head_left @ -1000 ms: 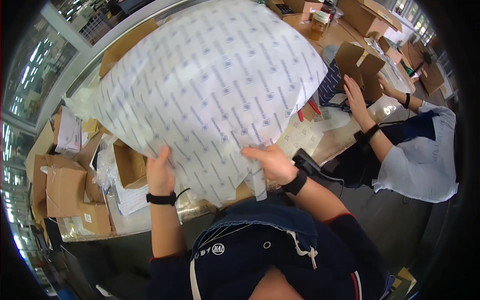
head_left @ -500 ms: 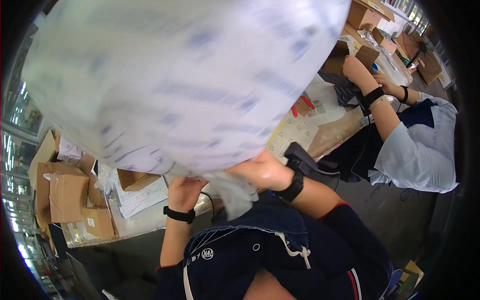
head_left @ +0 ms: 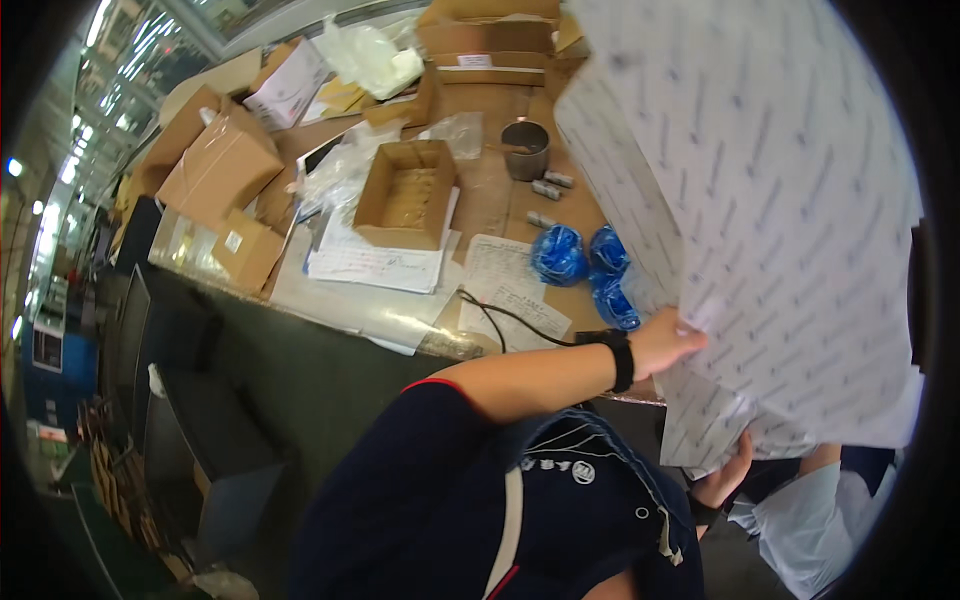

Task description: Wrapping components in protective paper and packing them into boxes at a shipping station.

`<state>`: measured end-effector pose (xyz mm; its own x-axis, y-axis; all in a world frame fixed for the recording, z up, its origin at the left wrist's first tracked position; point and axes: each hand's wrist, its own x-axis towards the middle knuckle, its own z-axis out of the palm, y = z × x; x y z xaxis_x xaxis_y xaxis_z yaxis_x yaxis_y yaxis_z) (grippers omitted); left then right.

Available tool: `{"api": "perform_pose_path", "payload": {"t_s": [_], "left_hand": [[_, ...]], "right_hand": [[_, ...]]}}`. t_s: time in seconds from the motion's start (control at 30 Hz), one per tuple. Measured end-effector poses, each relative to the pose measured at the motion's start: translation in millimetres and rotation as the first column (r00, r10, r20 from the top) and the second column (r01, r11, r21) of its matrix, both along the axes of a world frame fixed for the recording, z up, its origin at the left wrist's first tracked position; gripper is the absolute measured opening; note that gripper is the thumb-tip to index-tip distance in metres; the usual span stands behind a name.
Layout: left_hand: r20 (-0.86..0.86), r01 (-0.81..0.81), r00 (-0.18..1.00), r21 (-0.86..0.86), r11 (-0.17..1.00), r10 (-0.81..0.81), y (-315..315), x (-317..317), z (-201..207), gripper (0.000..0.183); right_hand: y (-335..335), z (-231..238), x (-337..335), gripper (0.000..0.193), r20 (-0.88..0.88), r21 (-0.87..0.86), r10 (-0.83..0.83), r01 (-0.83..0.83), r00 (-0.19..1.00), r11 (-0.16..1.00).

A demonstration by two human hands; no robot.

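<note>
A large white bag with a repeated blue-grey print fills the right side, its lower part creased. My left hand is closed on the bag's left edge, thumb lying across it. Lower down, my right hand grips the bag's bottom edge, with some of its fingers hidden behind the material. Just left of the bag on the table lie blue plastic-wrapped bundles. A black cable runs over a handwritten sheet near my left wrist.
An open cardboard box stands on papers on the table. Behind are a dark mug, small grey cylinders and more cartons. A co-worker's pale sleeve shows at lower right, beneath the bag.
My view has turned left, and the bag now lies to the right instead of overhead. It looks flatter than before, when it was puffed out. Both hands still hold it, now farther apart vertically.
</note>
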<state>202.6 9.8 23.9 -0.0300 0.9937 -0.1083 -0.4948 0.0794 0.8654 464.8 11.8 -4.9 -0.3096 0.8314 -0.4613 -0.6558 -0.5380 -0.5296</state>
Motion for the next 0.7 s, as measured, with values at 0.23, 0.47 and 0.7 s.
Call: {"api": "perform_pose_path", "payload": {"t_s": [0.23, 0.47, 0.7], "left_hand": [[-0.36, 0.025, 0.929, -0.16, 0.987, -0.082, 1, 11, -26, 0.041], [-0.279, 0.109, 0.949, -0.142, 0.984, -0.145, -51, 0, -48, 0.041], [-0.401, 0.054, 0.912, -0.085, 0.995, -0.084, -49, -13, -51, 0.04]], "right_hand": [[-7, -53, 35, 0.047, 0.285, 0.261, 0.004, -0.082, 0.958, 0.962], [-2, -64, 33, 0.048, 0.402, 0.277, -0.029, -0.091, 0.915, 0.957], [8, -66, 5, 0.047, 0.477, 0.278, 0.014, -0.165, 0.879, 0.946]]}}
